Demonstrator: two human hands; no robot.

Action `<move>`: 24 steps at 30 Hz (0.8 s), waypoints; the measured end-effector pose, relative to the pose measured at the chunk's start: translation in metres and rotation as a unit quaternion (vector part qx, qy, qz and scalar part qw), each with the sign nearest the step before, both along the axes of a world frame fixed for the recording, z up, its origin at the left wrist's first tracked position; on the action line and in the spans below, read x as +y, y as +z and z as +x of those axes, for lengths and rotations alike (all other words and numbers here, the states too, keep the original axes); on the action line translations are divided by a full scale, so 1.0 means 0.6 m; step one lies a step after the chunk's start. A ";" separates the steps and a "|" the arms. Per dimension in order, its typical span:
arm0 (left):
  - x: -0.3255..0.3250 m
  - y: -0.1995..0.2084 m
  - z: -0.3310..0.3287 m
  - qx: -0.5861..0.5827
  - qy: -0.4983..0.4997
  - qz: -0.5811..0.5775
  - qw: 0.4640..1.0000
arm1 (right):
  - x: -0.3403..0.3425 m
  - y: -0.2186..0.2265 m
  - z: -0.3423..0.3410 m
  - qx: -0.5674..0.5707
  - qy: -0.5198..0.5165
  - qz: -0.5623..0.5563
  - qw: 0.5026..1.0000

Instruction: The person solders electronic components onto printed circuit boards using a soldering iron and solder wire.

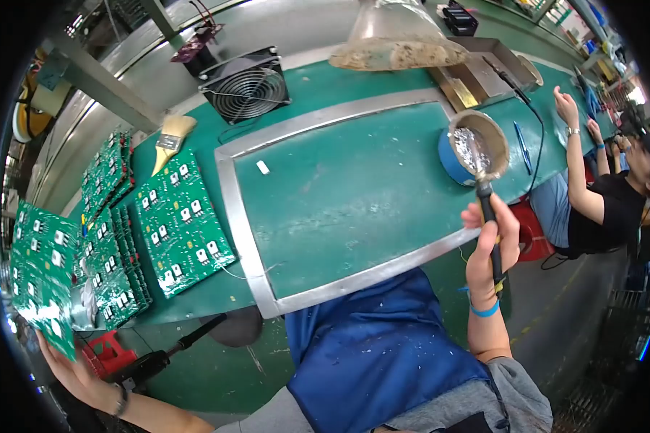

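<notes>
At the far left, my left hand [76, 372] is closed on the lower edge of a green circuit board [40, 267], which stands tilted beside a stack of similar boards [108, 270]. My right hand [495, 242] is wrapped round a slim hand tool [490, 209] with a black-and-yellow handle; its exact kind is unclear. The tool's metal end dips into a round tub [453, 159], blue outside with a tan rim. Silvery bits [471, 148] fill the tub. Another circuit board [180, 224] lies flat between the stack and a metal frame [249, 245] on the green table.
Behind the frame stand a black fan [249, 86] and a clear duct hood [397, 36]. A flat brush [172, 141] lies by the boards. Right of the tub are a blue pen [522, 148] and a corded tool [509, 81]. A co-worker [607, 195] sits at the right.
</notes>
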State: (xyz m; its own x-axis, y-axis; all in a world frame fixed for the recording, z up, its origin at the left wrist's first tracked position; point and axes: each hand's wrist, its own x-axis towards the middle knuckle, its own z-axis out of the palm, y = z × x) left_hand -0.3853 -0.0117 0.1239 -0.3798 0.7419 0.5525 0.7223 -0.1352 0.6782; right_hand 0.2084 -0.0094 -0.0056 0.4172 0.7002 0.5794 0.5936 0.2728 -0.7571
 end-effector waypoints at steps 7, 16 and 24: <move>-0.033 -0.134 0.423 -0.593 -0.156 -0.040 0.789 | -0.007 -0.014 0.047 0.005 -0.059 -0.030 0.998; 0.032 -0.210 0.588 -0.683 -0.297 -0.277 0.607 | -0.036 -0.016 0.070 0.024 -0.037 -0.115 0.992; 0.044 -0.230 0.604 -0.670 -0.341 -0.245 0.612 | -0.017 -0.042 0.030 0.080 0.141 -0.078 0.984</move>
State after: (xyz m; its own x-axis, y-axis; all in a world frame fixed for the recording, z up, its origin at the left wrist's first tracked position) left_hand -0.0232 0.0146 -0.0138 0.2426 0.9324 -0.2678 -0.6381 0.3613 0.6799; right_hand 0.2264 -0.0194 -0.0308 0.2699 0.8762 0.3991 0.3808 0.2836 -0.8801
